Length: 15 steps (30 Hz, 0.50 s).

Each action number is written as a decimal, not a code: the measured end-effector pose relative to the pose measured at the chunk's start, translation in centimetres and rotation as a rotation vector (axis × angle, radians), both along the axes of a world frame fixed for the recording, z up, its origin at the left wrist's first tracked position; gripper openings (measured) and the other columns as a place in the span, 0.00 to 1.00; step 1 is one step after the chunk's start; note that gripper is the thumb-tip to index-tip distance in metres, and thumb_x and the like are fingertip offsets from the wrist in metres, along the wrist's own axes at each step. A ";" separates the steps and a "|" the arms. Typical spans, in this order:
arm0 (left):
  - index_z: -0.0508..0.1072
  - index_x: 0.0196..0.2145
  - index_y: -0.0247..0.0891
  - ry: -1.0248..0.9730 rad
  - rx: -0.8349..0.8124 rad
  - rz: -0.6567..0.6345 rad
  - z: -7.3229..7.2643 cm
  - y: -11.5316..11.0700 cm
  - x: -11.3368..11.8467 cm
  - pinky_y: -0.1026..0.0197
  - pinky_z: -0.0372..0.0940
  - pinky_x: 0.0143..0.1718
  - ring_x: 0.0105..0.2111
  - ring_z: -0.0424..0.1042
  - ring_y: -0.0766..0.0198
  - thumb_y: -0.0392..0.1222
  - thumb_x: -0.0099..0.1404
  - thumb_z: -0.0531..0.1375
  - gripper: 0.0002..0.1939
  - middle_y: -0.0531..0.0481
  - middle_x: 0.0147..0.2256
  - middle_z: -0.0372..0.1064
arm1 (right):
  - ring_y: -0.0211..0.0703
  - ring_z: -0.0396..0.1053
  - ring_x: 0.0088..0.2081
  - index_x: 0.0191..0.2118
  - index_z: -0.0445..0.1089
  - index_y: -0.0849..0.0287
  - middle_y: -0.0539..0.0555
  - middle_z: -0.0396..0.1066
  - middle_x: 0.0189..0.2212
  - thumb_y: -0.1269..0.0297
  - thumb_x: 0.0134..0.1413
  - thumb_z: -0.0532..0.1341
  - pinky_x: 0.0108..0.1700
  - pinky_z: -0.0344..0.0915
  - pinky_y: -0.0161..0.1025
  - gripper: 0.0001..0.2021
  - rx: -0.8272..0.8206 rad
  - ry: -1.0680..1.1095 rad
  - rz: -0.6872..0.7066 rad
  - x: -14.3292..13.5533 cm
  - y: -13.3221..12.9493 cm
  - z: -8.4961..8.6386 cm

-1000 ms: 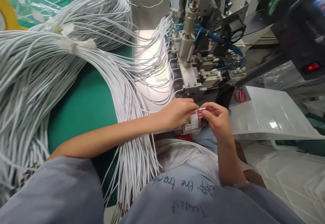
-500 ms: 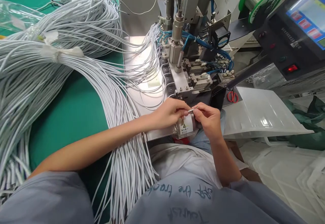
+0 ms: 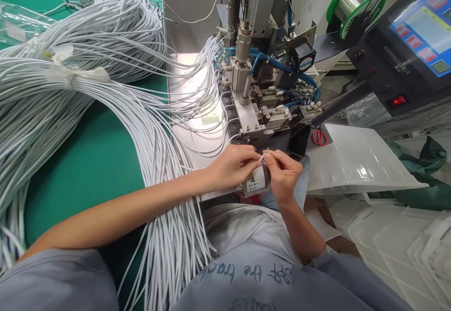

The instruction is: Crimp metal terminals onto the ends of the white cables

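Between my two hands is the end of a white cable (image 3: 261,157), with thin coloured wires, one greenish, showing at its tip. My left hand (image 3: 237,163) pinches the cable just behind that end. Closed at the tip, the thumb and fingers of my right hand (image 3: 283,170) grip the wires. Both hands are held in front of the machine's near edge, above a box with a white warning label (image 3: 255,182). A large bundle of white cables (image 3: 137,118) runs under my left forearm, and several cables lead into the machine (image 3: 243,81).
A green mat (image 3: 88,146) lies under the cables at left. On the right are a control screen (image 3: 423,34), a solder wire spool (image 3: 352,8), red-handled scissors (image 3: 319,137), a dark phone-like slab (image 3: 298,140) and a white plastic tray (image 3: 362,160).
My fingers have shifted on the cable end, and it now points more upward with its coloured wires showing. The whole view has moved slightly.
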<state>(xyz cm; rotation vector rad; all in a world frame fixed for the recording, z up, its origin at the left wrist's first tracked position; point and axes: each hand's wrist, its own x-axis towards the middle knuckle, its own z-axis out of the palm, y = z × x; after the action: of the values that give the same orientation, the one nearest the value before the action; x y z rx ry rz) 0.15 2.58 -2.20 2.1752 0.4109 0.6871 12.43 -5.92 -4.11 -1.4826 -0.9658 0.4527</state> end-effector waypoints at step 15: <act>0.74 0.31 0.33 -0.017 0.111 -0.009 -0.1 0.4 -0.3 0.68 0.56 0.24 0.23 0.61 0.70 0.31 0.63 0.50 0.13 0.51 0.23 0.62 | 0.31 0.50 0.19 0.24 0.69 0.60 0.45 0.54 0.16 0.69 0.52 0.59 0.22 0.49 0.34 0.08 -0.016 -0.368 0.163 1.7 0.1 2.1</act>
<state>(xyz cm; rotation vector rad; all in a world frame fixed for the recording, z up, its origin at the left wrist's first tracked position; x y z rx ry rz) -0.13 3.01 -2.30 2.2726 0.3615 0.7390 14.12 -5.79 -2.02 -1.5373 -1.3831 0.3088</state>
